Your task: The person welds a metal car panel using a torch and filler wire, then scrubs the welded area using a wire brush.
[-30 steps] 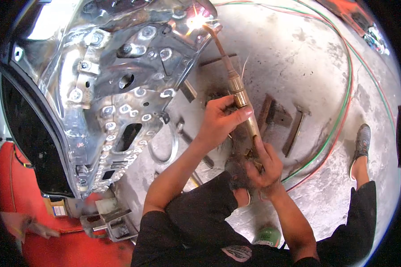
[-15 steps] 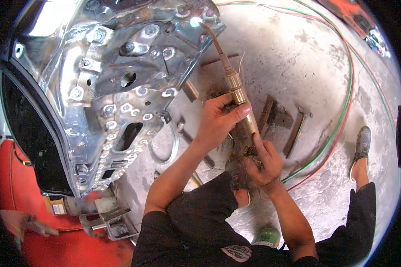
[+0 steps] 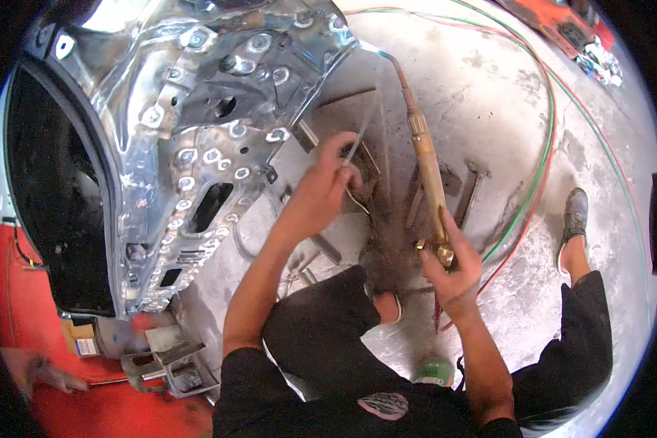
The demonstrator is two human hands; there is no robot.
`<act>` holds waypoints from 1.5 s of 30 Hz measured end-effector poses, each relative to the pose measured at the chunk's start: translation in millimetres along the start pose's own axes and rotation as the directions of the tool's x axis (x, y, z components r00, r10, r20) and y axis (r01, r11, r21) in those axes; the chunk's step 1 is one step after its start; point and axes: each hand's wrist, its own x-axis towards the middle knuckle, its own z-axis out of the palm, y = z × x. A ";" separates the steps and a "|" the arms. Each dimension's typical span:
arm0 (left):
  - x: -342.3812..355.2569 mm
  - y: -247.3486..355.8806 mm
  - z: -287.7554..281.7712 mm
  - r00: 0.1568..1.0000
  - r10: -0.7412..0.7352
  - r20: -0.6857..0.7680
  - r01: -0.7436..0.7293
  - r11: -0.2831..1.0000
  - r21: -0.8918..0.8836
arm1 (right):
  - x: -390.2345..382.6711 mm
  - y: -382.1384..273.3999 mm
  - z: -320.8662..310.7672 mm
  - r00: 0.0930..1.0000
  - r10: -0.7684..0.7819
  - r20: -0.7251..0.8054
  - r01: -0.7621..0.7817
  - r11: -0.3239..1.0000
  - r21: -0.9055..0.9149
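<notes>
My right hand [image 3: 460, 271] is wrapped round the lower end of a brass gas welding torch [image 3: 428, 164], near its valve knobs. The torch points away from me, and its bent tip has a bright bluish flame [image 3: 372, 48] beside the far right corner of a bare metal car body panel [image 3: 263, 109]. My left hand [image 3: 317, 191] is closed in a pinch on a thin welding rod [image 3: 359, 140], blurred by motion and slanting up to the right. This hand is apart from the torch, just right of the panel's lower edge.
Green and red hoses [image 3: 552, 139] curve across the concrete floor on the right. Metal scraps and a hammer [image 3: 474, 193] lie beneath the torch. A clamp-like metal fixture [image 3: 179, 369] sits at lower left on red material. A green can [image 3: 434, 371] stands near my body.
My left hand has let go of the torch and moved left with the thin rod. My right hand has shifted right and nearer, swinging the flame off the panel's surface to its corner.
</notes>
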 end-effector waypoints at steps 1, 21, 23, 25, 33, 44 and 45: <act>-4.2 7.8 -4.2 1.000 0.007 0.003 -0.007 1.000 -0.006 | 2.9 -6.6 -11.3 0.998 0.048 0.042 -0.049 0.998 0.038; -32.8 1.3 -38.0 0.935 0.258 -0.245 -0.042 0.764 0.644 | 32.5 -60.6 -28.1 0.882 0.324 0.341 -0.444 0.816 0.371; -35.3 9.0 -34.1 0.945 0.169 -0.281 0.041 0.789 0.613 | 32.7 -61.0 -28.5 0.882 0.328 0.338 -0.448 0.807 0.384; -39.8 11.0 -33.2 0.942 0.162 -0.294 0.045 0.807 0.589 | 32.7 -59.1 -28.2 0.882 0.331 0.336 -0.451 0.799 0.398; -42.5 6.7 -38.4 0.940 0.177 -0.293 0.012 0.838 0.545 | 32.4 -53.4 -23.5 0.890 0.305 0.339 -0.434 0.795 0.423; -37.2 2.9 -36.7 0.930 0.223 -0.292 -0.021 0.826 0.563 | 31.8 -49.0 -22.2 0.897 0.292 0.331 -0.416 0.810 0.413; -36.1 2.3 -36.3 0.931 0.223 -0.290 -0.022 0.826 0.563 | 32.6 -48.4 -22.5 0.897 0.294 0.329 -0.415 0.816 0.403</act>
